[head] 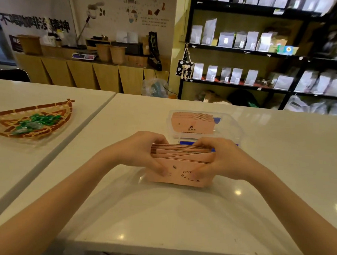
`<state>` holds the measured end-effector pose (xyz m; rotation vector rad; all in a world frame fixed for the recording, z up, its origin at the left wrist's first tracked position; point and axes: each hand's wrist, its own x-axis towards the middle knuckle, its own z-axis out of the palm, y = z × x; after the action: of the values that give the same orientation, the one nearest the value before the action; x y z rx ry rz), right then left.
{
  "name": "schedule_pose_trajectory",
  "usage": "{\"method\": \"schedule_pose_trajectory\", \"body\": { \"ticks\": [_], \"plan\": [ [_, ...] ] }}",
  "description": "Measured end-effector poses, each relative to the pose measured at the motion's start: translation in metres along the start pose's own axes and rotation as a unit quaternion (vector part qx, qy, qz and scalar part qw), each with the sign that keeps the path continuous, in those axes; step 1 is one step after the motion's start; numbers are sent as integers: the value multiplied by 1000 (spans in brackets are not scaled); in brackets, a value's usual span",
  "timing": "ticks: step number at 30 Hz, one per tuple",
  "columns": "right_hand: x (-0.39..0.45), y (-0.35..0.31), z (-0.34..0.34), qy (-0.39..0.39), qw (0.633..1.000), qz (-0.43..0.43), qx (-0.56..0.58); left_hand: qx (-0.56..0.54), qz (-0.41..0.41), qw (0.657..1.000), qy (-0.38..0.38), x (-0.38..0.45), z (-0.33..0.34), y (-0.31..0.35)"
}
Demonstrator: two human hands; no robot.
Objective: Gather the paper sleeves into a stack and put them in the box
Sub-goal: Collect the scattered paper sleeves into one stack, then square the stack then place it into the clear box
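Note:
A stack of pink paper sleeves (181, 163) stands on its lower edge on the white table, the top edges slightly fanned. My left hand (141, 151) grips its left end and my right hand (220, 159) grips its right end, thumbs pressed on the front sleeve with its coffee print. Just behind the hands sits a clear plastic box (236, 129) with blue clips. Inside it leans another bundle of pink sleeves (193, 122).
A woven bamboo tray (3, 124) with green wrapped candies sits on the adjoining table at the left. A seam (81, 134) separates the two white tables. Black shelves with pouches stand beyond the far edge.

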<state>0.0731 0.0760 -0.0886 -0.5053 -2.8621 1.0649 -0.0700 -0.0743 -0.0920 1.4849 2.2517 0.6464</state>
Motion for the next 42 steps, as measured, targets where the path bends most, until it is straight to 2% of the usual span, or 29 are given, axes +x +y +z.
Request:
{"method": "schedule_pose_trajectory", "body": {
  "ticks": [7, 14, 18, 22, 26, 31, 34, 37, 42],
  "plan": [
    [-8, 20, 0, -4, 1000, 6, -13, -8, -3, 1000, -24, 0, 10, -14],
    [-8, 44, 3, -12, 997, 32, 71, -38, -19, 999, 0, -10, 18, -36],
    [-15, 57, 10, -3, 993, 26, 117, -105, -3, 994, 33, -13, 30, -41],
    [-21, 54, 25, 21, 983, -29, 181, -197, 46, 979, 33, -17, 43, -34],
    [-17, 44, 40, 59, 983, -71, 158, -138, 46, 987, 67, -10, 58, -41],
    [-10, 42, 43, 98, 983, -71, 137, -138, 18, 985, 102, -8, 60, -37],
    [-11, 44, 39, 81, 989, -76, 99, -89, 5, 992, 84, -9, 57, -37],
    [-12, 43, 38, 55, 990, -69, 107, -78, -14, 993, 86, -10, 57, -38],
    [-10, 38, 43, 84, 985, -82, 123, -80, -18, 991, 108, -12, 61, -28]
  ]
}}
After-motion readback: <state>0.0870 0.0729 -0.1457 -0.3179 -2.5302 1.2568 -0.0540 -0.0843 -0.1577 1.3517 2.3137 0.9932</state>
